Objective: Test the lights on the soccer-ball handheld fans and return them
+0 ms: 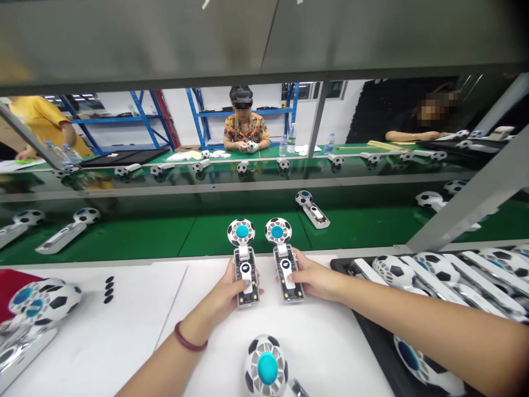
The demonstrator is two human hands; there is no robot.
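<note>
Both hands (228, 291) hold football-patterned devices (244, 256); displays (246, 268) lit.

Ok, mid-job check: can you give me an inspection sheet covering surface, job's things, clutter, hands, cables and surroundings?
Surface: flat white tabletop; thin dark line crosses its left part.
Job's things: black-and-white football-headed device with clear-fronted rectangular handle and matching twin, side by side, apart, displays lit.
Clutter: four small black oval pieces on the left; black tray holding similar football-patterned devices on the right.
Hands: left hand grips the first device's handle; right hand grips the twin's.
Cables: nothing seen.
Surroundings: long green surface beyond the tabletop; three people farther back.
</note>
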